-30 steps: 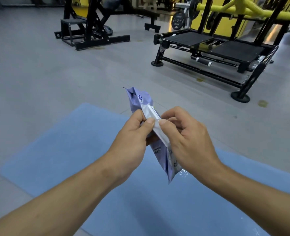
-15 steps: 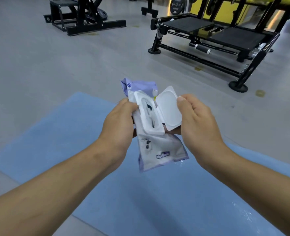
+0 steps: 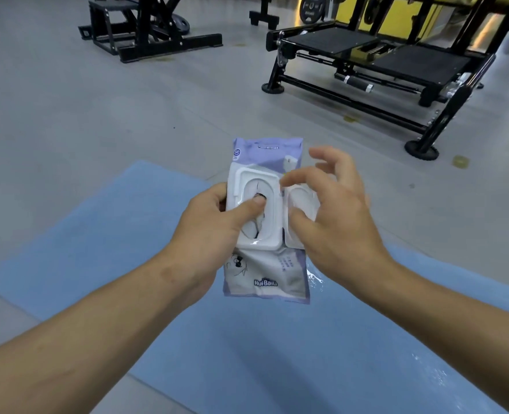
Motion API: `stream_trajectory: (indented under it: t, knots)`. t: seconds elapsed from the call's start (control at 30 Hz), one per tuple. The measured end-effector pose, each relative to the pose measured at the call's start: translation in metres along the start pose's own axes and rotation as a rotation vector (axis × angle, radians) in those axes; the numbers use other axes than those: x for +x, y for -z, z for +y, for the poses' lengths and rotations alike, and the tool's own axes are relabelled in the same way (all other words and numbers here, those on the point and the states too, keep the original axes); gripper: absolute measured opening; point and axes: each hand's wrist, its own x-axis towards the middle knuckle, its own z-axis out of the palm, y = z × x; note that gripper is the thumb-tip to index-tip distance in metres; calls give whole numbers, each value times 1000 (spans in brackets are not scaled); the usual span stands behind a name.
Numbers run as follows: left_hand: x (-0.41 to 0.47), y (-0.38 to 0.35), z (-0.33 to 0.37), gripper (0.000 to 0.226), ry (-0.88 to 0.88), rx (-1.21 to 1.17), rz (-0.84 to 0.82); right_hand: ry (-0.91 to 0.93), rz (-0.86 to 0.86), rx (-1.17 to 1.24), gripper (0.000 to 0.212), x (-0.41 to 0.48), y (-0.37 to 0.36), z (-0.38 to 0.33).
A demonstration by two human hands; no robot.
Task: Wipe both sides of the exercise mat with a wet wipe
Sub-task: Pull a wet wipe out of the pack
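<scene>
A blue exercise mat (image 3: 103, 252) lies flat on the grey floor below my arms. Above it my left hand (image 3: 214, 231) grips a purple and white wet wipe pack (image 3: 265, 276) from the left side, its thumb lying across the opening of the white plastic dispenser frame (image 3: 265, 186). The frame's white lid (image 3: 302, 204) is flipped open to the right. My right hand (image 3: 340, 216) hovers over the lid with its fingers loosely spread and its index fingertip near the frame's right edge. No wipe shows outside the pack.
A black weight machine with platform plates (image 3: 375, 58) stands on the floor at the back right, with yellow frames behind it. Another black machine base (image 3: 145, 31) stands at the back left. A wet sheen (image 3: 432, 375) shows on the mat's lower right.
The pack's lid was flipped open and the pack turned face up. My right hand let go of the lid and now hovers over it; my left thumb moved onto the opening.
</scene>
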Motion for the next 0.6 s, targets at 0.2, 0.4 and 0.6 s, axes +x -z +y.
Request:
stream_trajectory:
  t: [0.2, 0.4, 0.6]
  knots:
    - [-3, -1, 1, 22, -13, -2, -23, 203, -5, 19, 21, -3, -4, -5]
    - [-2, -3, 1, 22, -3, -8, -1, 117, -63, 38, 13, -1, -5, -3]
    - [0, -1, -1, 19, -7, -10, -10, 141, -95, 30, 19, -6, -4, -3]
